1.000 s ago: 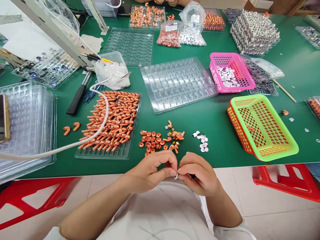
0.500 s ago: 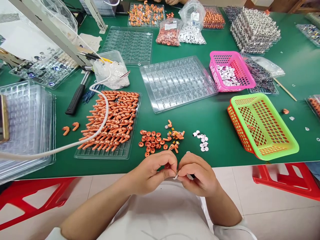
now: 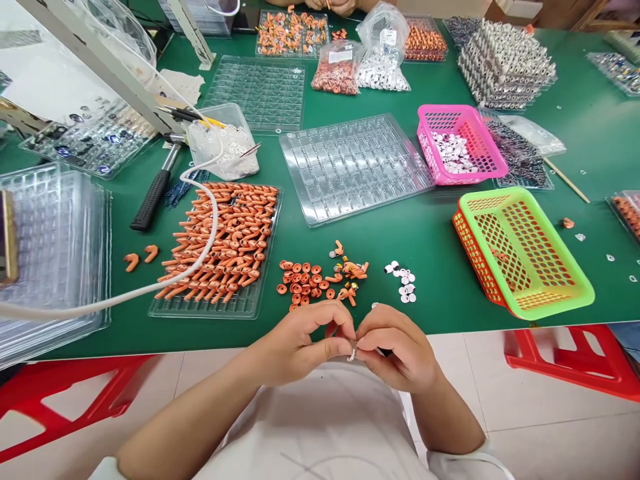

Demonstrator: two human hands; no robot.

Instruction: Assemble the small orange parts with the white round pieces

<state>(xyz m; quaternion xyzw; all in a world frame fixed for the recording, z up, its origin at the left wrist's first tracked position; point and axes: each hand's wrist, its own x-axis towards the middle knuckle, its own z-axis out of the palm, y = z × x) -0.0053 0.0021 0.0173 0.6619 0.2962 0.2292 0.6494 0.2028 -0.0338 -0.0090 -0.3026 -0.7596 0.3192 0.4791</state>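
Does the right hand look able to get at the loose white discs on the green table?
Probably yes: the white discs lie just beyond the right hand, with nothing seen standing in between. Its fingertips are occupied at a small pale piece, though, so they would likely need freeing first.

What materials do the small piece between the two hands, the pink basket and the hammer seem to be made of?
Small piece: whitish, mostly hidden; material unclear, perhaps plastic.
Pink basket: glossy, evenly perforated walls suggest moulded plastic.
Hammer: shiny grey shaft suggests metal; textured black grip, perhaps rubber.
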